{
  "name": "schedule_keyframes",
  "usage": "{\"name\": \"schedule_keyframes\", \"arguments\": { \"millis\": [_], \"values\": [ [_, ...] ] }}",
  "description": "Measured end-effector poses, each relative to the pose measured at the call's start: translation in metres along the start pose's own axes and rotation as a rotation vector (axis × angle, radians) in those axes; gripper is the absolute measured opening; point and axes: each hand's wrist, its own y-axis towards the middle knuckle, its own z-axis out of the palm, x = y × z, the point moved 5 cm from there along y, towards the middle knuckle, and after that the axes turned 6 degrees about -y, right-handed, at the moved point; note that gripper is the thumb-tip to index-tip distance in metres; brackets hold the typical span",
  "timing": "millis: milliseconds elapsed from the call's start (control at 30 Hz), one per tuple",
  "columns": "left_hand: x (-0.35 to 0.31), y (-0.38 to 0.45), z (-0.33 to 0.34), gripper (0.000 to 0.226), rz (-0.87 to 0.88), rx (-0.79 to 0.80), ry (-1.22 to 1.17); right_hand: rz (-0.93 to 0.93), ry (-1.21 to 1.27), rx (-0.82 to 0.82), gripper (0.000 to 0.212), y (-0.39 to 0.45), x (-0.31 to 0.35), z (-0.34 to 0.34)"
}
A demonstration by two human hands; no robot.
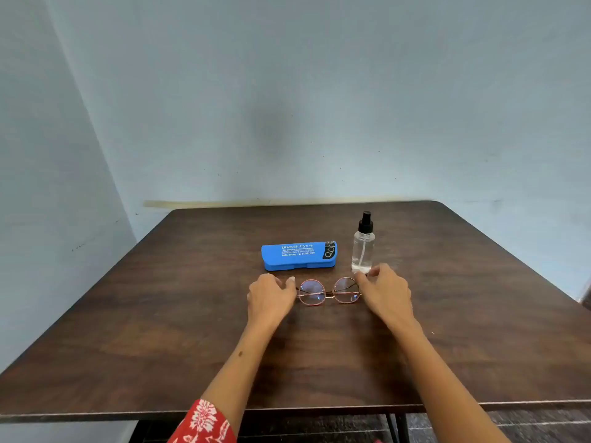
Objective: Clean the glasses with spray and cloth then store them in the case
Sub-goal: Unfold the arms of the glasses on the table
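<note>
Round glasses (329, 292) with a thin pink-gold frame sit at the table's middle, lenses tilted up toward me. My left hand (270, 298) holds the frame's left end with curled fingers, thumb by the left lens. My right hand (385, 290) pinches the right end beside the right lens. A closed blue glasses case (299, 255) with white print lies just behind the glasses. A clear spray bottle (363, 247) with a black pump top stands upright right of the case, just beyond my right fingertips. No cloth is in view.
The dark wooden table (160, 330) stands against a pale blue wall, with its front edge near me. A red patterned sleeve (204, 423) shows at the bottom.
</note>
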Motion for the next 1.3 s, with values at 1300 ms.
{"name": "schedule_keyframes", "arguments": {
  "millis": [1300],
  "values": [
    [-0.013,-0.013,0.009,0.014,0.089,0.137,-0.297,-0.084,0.300,-0.065,0.007,-0.016,-0.009,-0.003]
  ]
}}
